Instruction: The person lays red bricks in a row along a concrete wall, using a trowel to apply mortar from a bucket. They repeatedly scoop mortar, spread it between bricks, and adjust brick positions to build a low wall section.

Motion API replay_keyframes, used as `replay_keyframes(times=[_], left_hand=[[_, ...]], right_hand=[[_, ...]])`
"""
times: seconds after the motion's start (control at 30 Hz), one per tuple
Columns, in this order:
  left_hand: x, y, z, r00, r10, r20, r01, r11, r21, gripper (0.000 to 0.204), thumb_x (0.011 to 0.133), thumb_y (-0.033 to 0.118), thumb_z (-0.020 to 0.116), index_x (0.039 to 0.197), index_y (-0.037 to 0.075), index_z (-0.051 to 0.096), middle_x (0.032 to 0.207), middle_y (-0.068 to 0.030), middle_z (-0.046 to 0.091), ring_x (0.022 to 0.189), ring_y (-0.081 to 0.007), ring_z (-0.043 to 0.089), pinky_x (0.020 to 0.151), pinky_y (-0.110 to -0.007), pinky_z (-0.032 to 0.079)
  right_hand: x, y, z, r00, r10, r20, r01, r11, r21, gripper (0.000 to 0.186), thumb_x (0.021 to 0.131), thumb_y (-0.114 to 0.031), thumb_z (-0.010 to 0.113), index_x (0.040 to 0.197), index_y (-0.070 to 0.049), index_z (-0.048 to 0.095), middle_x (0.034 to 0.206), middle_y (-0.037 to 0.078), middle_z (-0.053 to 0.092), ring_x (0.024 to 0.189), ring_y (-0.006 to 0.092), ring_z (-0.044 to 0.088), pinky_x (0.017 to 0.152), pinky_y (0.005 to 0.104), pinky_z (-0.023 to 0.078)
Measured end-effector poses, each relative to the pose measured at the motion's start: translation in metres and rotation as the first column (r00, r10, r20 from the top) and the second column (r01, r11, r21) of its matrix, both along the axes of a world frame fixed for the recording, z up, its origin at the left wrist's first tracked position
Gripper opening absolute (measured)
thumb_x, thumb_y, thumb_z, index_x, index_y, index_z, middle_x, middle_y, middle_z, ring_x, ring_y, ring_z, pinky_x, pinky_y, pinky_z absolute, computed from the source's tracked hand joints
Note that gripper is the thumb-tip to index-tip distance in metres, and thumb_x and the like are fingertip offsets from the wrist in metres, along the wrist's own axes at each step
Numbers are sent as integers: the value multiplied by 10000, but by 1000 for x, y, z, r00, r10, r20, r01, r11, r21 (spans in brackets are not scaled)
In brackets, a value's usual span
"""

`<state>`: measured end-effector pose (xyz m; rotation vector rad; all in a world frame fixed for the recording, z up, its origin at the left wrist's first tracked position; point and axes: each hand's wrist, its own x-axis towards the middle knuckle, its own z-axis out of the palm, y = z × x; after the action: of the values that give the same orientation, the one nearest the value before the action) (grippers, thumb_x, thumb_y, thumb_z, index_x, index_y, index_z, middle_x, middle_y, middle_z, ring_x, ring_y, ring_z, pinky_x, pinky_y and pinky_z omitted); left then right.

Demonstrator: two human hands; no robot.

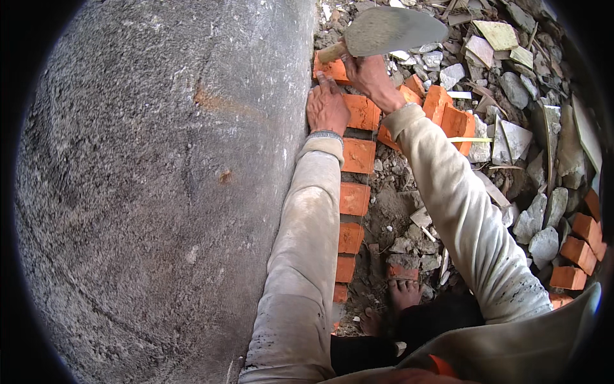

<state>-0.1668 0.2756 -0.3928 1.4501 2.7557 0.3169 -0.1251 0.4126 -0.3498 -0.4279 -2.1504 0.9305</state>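
Two hands engaged. Left hand (327,107) flat, fingers spread, on orange clay brick (360,112) beside grey rendered wall (160,192). Right hand (368,73) fist-closed around wooden-handled steel trowel (390,29), raised above row. Advise: steady brick, tap gently, check alignment.

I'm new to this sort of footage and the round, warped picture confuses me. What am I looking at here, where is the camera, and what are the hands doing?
The camera sits on a person's head and looks down, so you see their own two arms in pale sleeves coming in from the bottom. The wide lens bends straight edges, which gives the round look. The left hand rests flat on an orange brick at the far end of a row of bricks running along a big rough grey wall. The right hand grips the wooden handle of a flat grey trowel raised above the bricks. To the right lies rubble: broken stones, tile scraps and loose bricks. A bare foot shows near the bottom.
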Motion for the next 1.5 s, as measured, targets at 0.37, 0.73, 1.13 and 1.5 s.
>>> replay_keyframes(times=[0.37,0.73,1.13,1.5], left_hand=[[-5,6,4,1000,2,20,-1,999,-34,468,886,164,486,1283,-85,472,1358,-284,428,1058,-335,551,934,-399,418],[-2,9,4,999,-32,-29,30,998,-63,437,874,109,483,1263,-89,491,1340,-287,449,1028,-309,566,903,-374,427],[-10,28,40,995,26,100,20,900,-436,517,845,95,534,1326,-61,429,1402,-254,391,1212,-313,475,1005,-369,393],[85,-87,125,989,-119,92,127,987,-93,446,890,122,447,1304,-42,464,1411,-220,397,1329,-371,342,1114,-425,263]], right_hand=[[-5,11,9,998,30,-51,-39,980,-197,207,892,-100,582,1068,9,573,944,211,646,838,296,643,722,389,502],[15,10,14,997,6,75,8,981,-193,158,861,-65,538,998,9,566,882,237,616,825,427,602,715,455,485],[158,15,155,886,-445,-131,302,768,-564,313,932,-300,575,1014,-3,528,774,48,579,676,115,588,589,262,518],[236,-65,182,837,-539,-99,-22,147,-989,395,859,-174,657,1124,37,454,782,64,555,572,110,563,506,263,524]])
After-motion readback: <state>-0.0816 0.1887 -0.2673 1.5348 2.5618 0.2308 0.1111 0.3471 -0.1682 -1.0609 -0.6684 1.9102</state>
